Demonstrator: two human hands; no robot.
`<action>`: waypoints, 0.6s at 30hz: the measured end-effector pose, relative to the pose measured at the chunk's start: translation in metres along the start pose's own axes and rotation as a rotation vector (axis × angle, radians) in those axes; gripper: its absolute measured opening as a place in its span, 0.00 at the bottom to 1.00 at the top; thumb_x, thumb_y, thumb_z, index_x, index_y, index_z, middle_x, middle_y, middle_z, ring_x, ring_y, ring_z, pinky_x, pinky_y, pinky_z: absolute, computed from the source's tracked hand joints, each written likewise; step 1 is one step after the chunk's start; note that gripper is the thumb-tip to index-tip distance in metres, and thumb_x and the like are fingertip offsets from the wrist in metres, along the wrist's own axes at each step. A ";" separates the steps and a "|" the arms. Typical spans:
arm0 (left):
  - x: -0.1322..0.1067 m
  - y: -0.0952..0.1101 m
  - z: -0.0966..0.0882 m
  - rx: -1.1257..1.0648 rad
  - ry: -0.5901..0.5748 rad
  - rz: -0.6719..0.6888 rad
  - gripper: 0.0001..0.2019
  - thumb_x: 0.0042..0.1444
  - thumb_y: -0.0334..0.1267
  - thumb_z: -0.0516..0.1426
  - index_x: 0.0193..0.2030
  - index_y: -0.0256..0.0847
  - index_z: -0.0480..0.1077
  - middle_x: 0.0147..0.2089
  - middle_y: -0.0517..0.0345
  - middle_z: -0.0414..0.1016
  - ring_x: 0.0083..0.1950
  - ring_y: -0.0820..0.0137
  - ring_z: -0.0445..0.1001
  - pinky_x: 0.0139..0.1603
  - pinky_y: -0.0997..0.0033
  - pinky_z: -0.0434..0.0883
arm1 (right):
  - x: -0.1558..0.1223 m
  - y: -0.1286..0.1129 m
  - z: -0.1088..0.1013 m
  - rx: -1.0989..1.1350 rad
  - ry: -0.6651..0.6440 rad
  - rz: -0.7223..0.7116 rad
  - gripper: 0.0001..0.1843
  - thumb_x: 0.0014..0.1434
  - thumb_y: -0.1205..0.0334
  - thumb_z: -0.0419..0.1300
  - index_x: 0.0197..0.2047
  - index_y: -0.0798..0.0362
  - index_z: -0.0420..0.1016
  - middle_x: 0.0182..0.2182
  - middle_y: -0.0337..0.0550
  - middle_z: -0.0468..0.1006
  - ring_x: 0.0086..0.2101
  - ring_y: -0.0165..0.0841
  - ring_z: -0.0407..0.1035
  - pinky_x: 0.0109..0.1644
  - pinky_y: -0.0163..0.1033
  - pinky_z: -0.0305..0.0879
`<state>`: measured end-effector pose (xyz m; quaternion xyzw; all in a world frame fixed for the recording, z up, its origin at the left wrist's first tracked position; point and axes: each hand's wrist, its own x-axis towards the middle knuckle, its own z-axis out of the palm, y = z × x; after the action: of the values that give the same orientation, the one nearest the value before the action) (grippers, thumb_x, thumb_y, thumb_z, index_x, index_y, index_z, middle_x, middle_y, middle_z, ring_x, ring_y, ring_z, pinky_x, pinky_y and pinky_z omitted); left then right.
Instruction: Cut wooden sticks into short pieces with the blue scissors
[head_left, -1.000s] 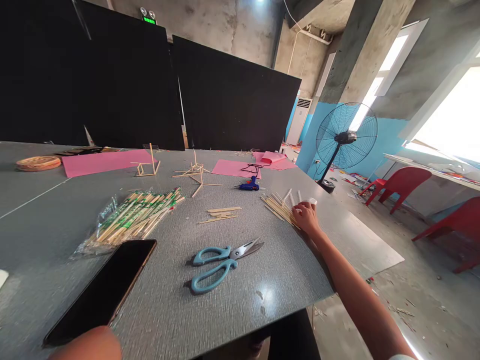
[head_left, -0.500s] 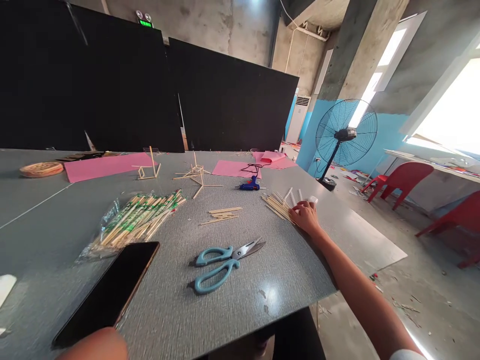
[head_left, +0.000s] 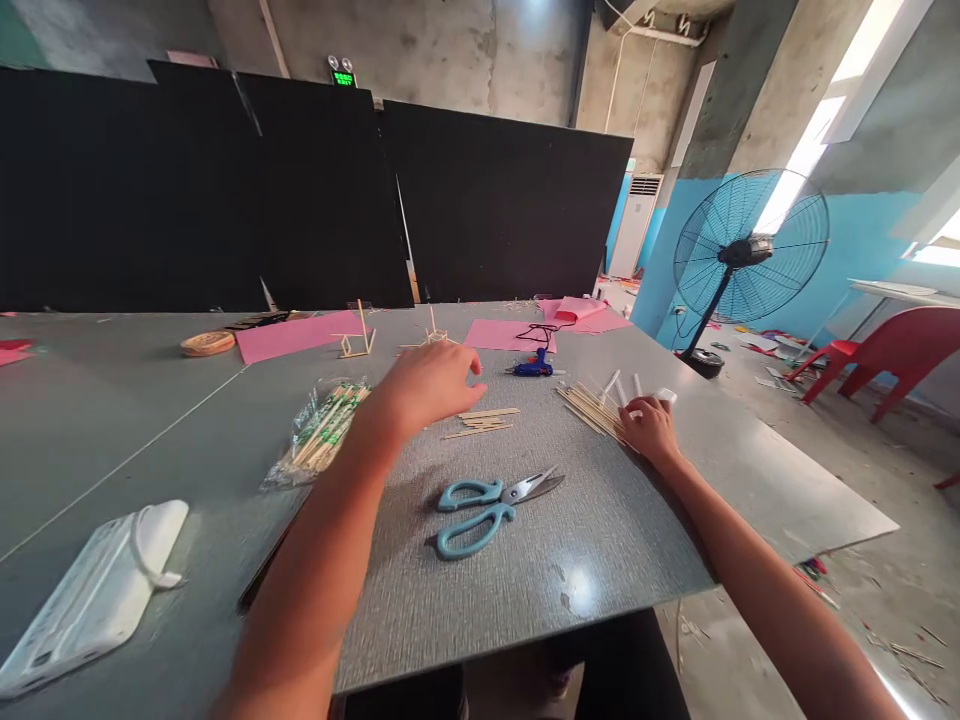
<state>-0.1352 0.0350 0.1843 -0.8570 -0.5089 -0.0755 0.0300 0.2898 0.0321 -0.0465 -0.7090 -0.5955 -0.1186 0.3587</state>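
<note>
My left hand (head_left: 431,388) hangs over the table with thumb and fingers apart, holding nothing. It partly hides the stick frames behind it; one small wooden stick frame (head_left: 358,340) shows to its left. Just below its fingertips lies a short row of cut sticks (head_left: 486,423). At the right, my right hand (head_left: 649,428) has its fingers bent round the near end of a bundle of thin wooden sticks (head_left: 589,407). Teal-handled scissors (head_left: 495,505) lie partly open between my arms. A blue glue gun (head_left: 534,367) rests beyond the sticks.
A plastic bag of wrapped chopsticks (head_left: 326,425) and a white pouch-like object (head_left: 101,590) lie left. My left forearm mostly covers a dark phone (head_left: 264,565). White glue sticks (head_left: 611,385) are near my right hand. Pink paper (head_left: 499,335) lies at the back.
My left hand has risen from the lower left and reached forward over the table. The view has swung left. My right hand stays at the stick bundle.
</note>
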 end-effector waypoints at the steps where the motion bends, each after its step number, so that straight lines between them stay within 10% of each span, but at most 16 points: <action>1: 0.014 0.000 0.012 0.073 -0.125 -0.024 0.17 0.65 0.41 0.60 0.57 0.41 0.81 0.52 0.47 0.86 0.52 0.55 0.83 0.52 0.62 0.75 | 0.001 0.000 -0.001 0.014 0.021 0.006 0.17 0.66 0.50 0.57 0.35 0.50 0.83 0.41 0.56 0.84 0.48 0.50 0.72 0.63 0.59 0.62; 8: 0.058 -0.008 0.084 0.171 -0.405 -0.078 0.19 0.48 0.30 0.69 0.50 0.33 0.85 0.52 0.33 0.86 0.56 0.47 0.84 0.58 0.60 0.77 | 0.001 0.004 -0.004 0.075 0.102 0.055 0.21 0.67 0.45 0.56 0.38 0.51 0.82 0.38 0.57 0.83 0.48 0.53 0.69 0.58 0.58 0.65; 18: 0.074 -0.023 0.121 0.154 -0.486 -0.091 0.25 0.37 0.38 0.73 0.47 0.38 0.86 0.43 0.35 0.87 0.51 0.43 0.86 0.53 0.57 0.80 | 0.000 0.001 0.001 0.116 0.110 0.086 0.21 0.67 0.43 0.56 0.36 0.50 0.81 0.41 0.59 0.83 0.50 0.54 0.68 0.60 0.59 0.64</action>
<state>-0.1089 0.1256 0.0759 -0.8213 -0.5436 0.1703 -0.0316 0.2909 0.0330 -0.0478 -0.7043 -0.5500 -0.1074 0.4359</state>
